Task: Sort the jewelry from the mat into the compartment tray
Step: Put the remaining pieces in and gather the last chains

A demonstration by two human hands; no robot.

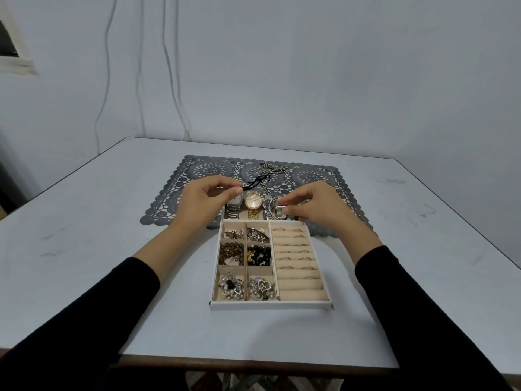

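I read the left hand (pixel 208 197) pinching a black cord (pixel 255 183) above the mat (pixel 197 167), the right hand (pixel 313 204) pinching a small silver watch (pixel 279 211) (square-faced) over the far row of the tray (pixel 270 304).

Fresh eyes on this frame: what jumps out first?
The compartment tray sits centre, its small cells packed with jewelry, ring rolls on its right. Beyond it the left hand pinches a black cord and the right hand pinches a silver watch at the tray's far end. A chain necklace lies on the grey lace mat behind.
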